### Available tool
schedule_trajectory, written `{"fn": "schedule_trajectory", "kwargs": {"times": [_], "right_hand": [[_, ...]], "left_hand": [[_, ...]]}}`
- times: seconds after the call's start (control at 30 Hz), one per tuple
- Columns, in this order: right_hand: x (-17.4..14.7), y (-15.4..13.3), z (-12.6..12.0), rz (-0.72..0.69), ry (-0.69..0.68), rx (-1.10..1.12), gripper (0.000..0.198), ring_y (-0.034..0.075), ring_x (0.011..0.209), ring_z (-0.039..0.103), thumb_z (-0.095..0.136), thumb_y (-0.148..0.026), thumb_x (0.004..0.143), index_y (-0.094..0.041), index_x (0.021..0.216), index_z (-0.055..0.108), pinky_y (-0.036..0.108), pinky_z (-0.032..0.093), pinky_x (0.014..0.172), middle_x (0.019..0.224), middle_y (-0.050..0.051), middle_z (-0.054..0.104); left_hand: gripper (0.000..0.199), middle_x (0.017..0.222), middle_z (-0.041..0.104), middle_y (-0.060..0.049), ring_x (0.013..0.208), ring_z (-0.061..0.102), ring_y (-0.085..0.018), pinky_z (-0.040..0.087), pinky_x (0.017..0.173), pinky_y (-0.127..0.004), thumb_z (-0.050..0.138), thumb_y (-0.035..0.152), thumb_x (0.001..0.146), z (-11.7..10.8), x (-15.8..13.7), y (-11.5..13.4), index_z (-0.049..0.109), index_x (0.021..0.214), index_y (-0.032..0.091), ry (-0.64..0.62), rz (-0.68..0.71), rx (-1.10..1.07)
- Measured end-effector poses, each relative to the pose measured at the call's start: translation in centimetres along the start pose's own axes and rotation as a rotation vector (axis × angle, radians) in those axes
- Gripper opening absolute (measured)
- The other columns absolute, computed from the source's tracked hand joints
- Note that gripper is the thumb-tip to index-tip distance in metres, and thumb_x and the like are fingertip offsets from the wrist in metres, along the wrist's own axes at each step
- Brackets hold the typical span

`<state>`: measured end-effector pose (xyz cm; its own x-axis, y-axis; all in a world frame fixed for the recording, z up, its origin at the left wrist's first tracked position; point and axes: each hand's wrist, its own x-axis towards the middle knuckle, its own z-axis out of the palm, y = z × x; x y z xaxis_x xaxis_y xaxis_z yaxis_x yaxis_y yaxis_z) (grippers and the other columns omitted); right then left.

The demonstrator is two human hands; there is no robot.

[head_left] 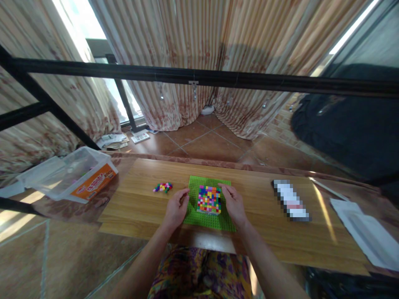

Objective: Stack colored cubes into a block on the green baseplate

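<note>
A green studded baseplate (207,224) lies on the wooden table in front of me. On it stands a square block of small multicoloured bricks (209,199), its top a patchwork of colours with a pale lower edge at the front. My left hand (177,208) rests at the plate's left edge, fingers loosely bent with nothing visible in them. Over the plate's right side, my right hand (233,202) has its fingers stretched toward the brick block's upper right corner. Whether they touch the block I cannot tell. A small pile of loose coloured bricks (162,187) lies left of the plate.
A clear plastic tub (75,174) with an orange label stands at the table's left. To the right lie a blurred-out phone-like object (290,200) and white papers (364,232). A black metal bar (199,76) crosses in front of the curtains.
</note>
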<state>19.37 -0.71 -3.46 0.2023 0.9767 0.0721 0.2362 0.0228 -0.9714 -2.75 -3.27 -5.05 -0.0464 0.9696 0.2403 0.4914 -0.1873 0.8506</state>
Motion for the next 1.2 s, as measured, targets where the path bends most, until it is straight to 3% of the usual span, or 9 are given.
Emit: {"fn": "schedule_trajectory", "kwargs": {"times": [0.17, 0.47, 0.93, 1.07, 1.2], "right_hand": [[0.3, -0.5, 0.6, 0.047, -0.037, 0.025, 0.042, 0.021, 0.099, 0.062, 0.054, -0.055, 0.081, -0.020, 0.088, 0.075, 0.037, 0.046, 0.092, 0.102, 0.007, 0.072], [0.1, -0.6, 1.5, 0.133, 0.036, 0.059, 0.045, 0.020, 0.082, 0.064, 0.054, -0.057, 0.078, -0.017, 0.081, 0.074, 0.032, 0.048, 0.076, 0.088, 0.007, 0.073], [-0.4, -0.4, 2.1, 0.059, 0.086, -0.039, 0.044, 0.018, 0.077, 0.062, 0.047, -0.050, 0.081, -0.016, 0.081, 0.074, 0.028, 0.046, 0.071, 0.084, 0.007, 0.073], [-0.3, -0.5, 1.9, 0.097, 0.058, -0.034, 0.047, 0.019, 0.073, 0.062, 0.050, -0.055, 0.080, -0.015, 0.081, 0.074, 0.028, 0.046, 0.067, 0.078, 0.006, 0.072], [-0.5, -0.1, 1.7, 0.142, 0.041, 0.066, 0.055, 0.021, 0.081, 0.065, 0.048, -0.063, 0.081, -0.015, 0.087, 0.075, 0.032, 0.049, 0.075, 0.086, 0.008, 0.074]], "left_hand": [[0.022, 0.104, 0.071, -0.006, 0.101, 0.066, -0.019, 0.054, 0.094, -0.038, 0.049, 0.018, 0.090, 0.0, -0.5, 0.3, 0.065, 0.104, 0.021, -0.016, 0.123, 0.143], [0.021, 0.102, 0.070, -0.006, 0.100, 0.064, -0.019, 0.053, 0.093, -0.037, 0.050, 0.014, 0.089, 0.3, -0.6, 0.4, 0.064, 0.103, 0.021, -0.026, 0.141, 0.162], [0.021, 0.098, 0.069, -0.006, 0.097, 0.063, -0.019, 0.053, 0.089, -0.037, 0.050, 0.012, 0.088, 0.7, -0.6, -0.2, 0.063, 0.101, 0.019, 0.002, 0.187, 0.147], [0.021, 0.098, 0.069, -0.006, 0.097, 0.063, -0.019, 0.053, 0.089, -0.036, 0.050, 0.011, 0.087, 0.7, -0.5, -0.2, 0.064, 0.100, 0.019, -0.005, 0.183, 0.141], [0.020, 0.098, 0.069, -0.007, 0.096, 0.063, -0.020, 0.053, 0.089, -0.036, 0.051, 0.011, 0.087, 0.6, -0.5, -0.3, 0.064, 0.099, 0.019, -0.003, 0.185, 0.143]]}}
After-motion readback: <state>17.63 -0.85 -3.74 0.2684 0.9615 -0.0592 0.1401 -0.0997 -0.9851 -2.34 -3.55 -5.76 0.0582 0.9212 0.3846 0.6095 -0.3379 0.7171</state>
